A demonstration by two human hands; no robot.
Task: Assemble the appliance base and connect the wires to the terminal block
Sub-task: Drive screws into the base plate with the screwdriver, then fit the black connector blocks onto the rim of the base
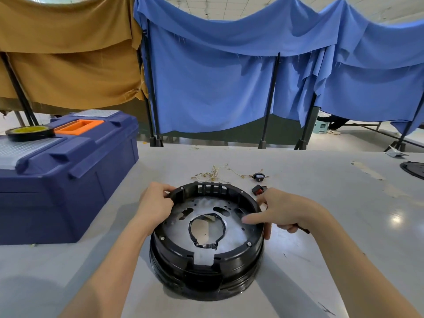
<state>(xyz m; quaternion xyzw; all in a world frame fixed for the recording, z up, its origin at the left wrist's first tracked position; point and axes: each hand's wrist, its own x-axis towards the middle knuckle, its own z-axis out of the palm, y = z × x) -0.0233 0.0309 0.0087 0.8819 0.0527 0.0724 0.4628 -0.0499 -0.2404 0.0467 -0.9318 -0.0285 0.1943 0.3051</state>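
Centrally, the black round appliance base (pixel 206 267) stood on the grey table (pixel 344 237), just in front of the person, its open side up and a perforated metal plate (pixel 231 235) visible inside. The left hand (pixel 156 203) gripped the rim at its far left, fingers curled over the edge. The right hand (pixel 286 212) pinched the right wall, forefinger reaching over the rim above the plate and thumb against the outside; its other fingers were curled, and a dark sliver showed beneath them that could not be identified. Beyond the base lay a tangle of pale wires (pixel 215 173), a small black component (pixel 259 176) and a red rocker switch (pixel 259 191). To the left sat a blue toolbox (pixel 68 180) carrying a roll of tape (pixel 29 133).
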